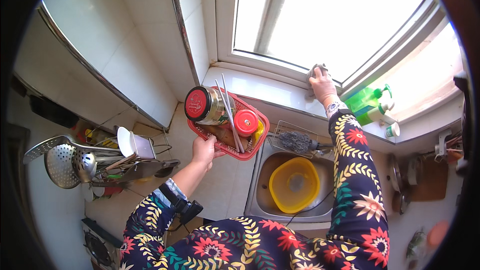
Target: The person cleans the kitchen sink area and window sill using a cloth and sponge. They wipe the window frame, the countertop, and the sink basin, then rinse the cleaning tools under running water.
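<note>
My left hand (204, 151) grips the near left rim of a red plastic basket (252, 155), held over the tiled counter. Inside it are a glass jar (216, 106) with a red and black lid, a red-lidded container (245, 122) and a pair of grey chopsticks (230, 114). Something brown and something yellow lie lower in the basket, partly hidden. My right hand (324, 85) presses a grey cloth (312, 76) against the lower window frame, just above the white tiled sill (258, 84).
A steel sink (260, 195) holds a yellow basin (276, 199). Behind it sits a wire rack with a steel-wool scrubber (296, 141). Green pump bottles (362, 101) and a small white tub (392, 130) stand on the right sill. Skimmers and ladles (83, 163) hang at left, near a gas stove (98, 245).
</note>
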{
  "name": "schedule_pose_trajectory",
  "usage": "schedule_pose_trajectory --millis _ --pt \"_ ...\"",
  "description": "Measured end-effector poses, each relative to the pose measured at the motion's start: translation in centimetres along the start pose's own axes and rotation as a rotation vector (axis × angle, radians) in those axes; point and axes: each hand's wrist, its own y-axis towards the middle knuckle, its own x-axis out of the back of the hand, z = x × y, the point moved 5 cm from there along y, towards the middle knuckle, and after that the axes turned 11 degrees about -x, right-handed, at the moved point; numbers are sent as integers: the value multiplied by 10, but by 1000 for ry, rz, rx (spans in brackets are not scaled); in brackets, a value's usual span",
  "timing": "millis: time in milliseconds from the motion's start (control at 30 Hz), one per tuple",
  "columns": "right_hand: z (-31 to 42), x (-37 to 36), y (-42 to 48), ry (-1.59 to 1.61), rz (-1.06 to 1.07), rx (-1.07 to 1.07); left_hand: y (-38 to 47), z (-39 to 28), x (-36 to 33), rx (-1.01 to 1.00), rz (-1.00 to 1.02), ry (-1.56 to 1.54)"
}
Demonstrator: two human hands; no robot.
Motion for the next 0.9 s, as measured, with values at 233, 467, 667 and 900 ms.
schedule_pose_trajectory --millis 233,467,667,900 --pt "-58 -14 -8 -100 403 -669 -2 -5 1 -12 50 20" --pt "-67 -20 -10 -77 324 -877 3 -7 7 4 -22 -12" --pt "-17 -20 14 224 353 -1024 7 -8 1 -21 -14 4" --pt "177 16 98 1047 55 -551 5 -18 3 -18 -16 16"
